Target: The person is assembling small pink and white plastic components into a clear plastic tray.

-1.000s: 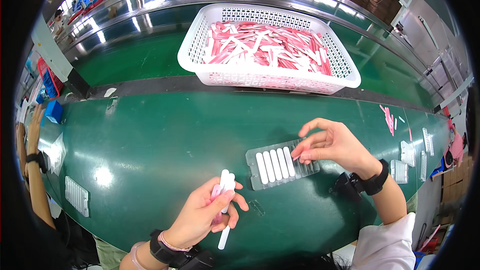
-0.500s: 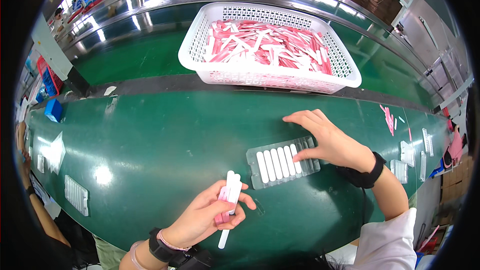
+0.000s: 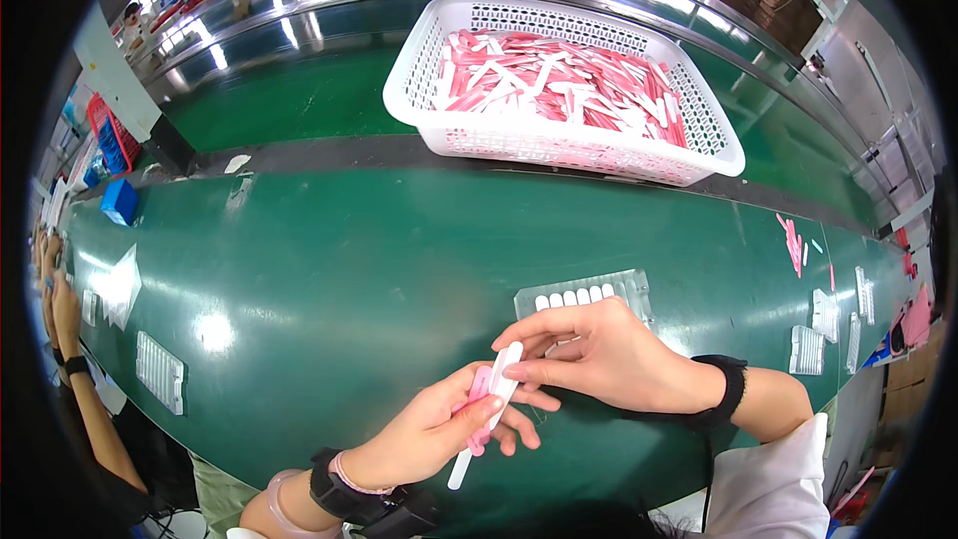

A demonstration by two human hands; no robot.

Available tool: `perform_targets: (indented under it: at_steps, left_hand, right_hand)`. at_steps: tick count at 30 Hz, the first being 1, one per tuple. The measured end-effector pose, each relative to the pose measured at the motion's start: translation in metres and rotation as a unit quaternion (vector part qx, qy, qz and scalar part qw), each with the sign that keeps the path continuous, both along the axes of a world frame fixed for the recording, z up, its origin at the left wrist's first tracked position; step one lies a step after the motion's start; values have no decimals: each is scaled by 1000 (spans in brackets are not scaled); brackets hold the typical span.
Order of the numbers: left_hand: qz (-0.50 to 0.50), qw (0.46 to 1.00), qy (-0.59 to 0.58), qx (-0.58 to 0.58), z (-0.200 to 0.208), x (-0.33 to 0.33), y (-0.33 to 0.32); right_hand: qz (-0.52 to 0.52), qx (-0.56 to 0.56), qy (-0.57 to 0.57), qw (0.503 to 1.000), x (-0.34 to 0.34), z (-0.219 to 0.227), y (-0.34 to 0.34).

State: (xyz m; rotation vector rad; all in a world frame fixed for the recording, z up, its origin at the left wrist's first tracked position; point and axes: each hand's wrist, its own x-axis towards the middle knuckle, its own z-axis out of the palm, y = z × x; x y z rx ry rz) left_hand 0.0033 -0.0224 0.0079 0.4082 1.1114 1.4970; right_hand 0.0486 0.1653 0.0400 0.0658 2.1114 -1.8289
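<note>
Right hand (image 3: pixel 609 354) has moved from tray (image 3: pixel 632 288) to left hand (image 3: pixel 447 417), pinching a white stick (image 3: pixel 503 381) held there

Black wristbands (image 3: pixel 735 386), white sleeve (image 3: pixel 768 484), pink bracelet (image 3: pixel 346 476), bangle (image 3: pixel 271 501) — perhaps translucent

Left hand (image 3: pixel 436 417) half-curled, right hand (image 3: pixel 611 354) just beside it, fingers (image 3: pixel 547 323) in a pinch.

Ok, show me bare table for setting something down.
Widest: green tabletop between the ribbed tray at left and the left hand. Smaller: between the white-stick tray and right-edge trays. Crowded: the right edge, and around the right hand.
</note>
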Motion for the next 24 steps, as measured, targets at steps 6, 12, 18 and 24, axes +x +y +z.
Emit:
perform_targets:
  at_steps: [6,12,18,24]
  left_hand:
    - [31,999,-6,20,-1,-1,1]
    - [106,973,-181,93,2,-5,-1]
    - [117,971,-204,52,-5,-2,-4]
    - [120,986,-100,51,-5,-1,-4]
  right_hand:
    - [-26,-11,7,1000,-4,-6,-1]
    - [-5,215,380,900,-1,-2,1]
    - [143,401,546,722,18,-10,-15]
    - [47,254,416,872,13,-6,-9]
